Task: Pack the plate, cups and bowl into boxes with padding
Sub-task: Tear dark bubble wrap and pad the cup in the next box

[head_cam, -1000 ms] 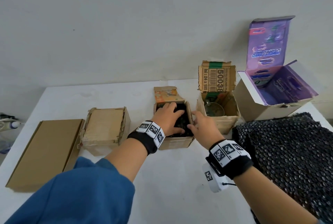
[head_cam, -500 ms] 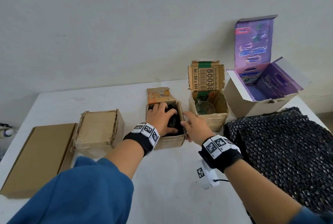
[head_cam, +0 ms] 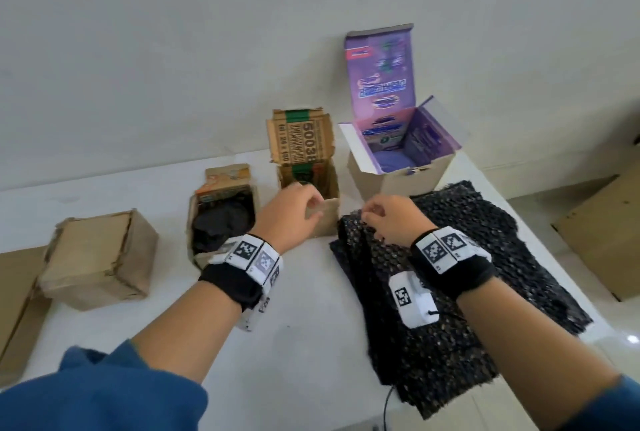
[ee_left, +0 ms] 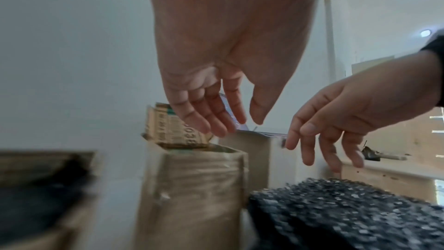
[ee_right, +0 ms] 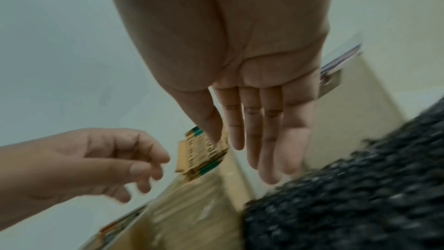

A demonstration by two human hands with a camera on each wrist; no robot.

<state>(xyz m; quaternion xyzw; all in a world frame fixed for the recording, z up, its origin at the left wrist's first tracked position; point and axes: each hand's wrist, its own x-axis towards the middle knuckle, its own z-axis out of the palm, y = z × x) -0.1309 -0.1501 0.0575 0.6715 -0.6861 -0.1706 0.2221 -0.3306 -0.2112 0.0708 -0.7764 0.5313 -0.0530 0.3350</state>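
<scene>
Nearest, black bubble wrap (head_cam: 433, 309) lies spread over the right part of the white table (head_cam: 304, 344), its left edge folded up into a ridge. Right hand (head_cam: 391, 219) over that ridge's far end, fingers extended and relaxed in both wrist views, holding nothing; whether the tips touch the wrap cannot be told. Left hand (head_cam: 291, 219) just beside it, in front of the barcode-flap carton (head_cam: 304, 188), fingers loosely curled, empty. Left of that, a small open carton (head_cam: 221, 219) stuffed with black padding; the item inside is hidden. Further left, a closed brown box (head_cam: 100, 257), and a flat cardboard piece (head_cam: 14, 292) at the table edge. Barcode carton stands open, flap upright; contents not clear. Farthest right, purple printed box (head_cam: 401, 153), lid raised against the wall, something pale and round inside.
</scene>
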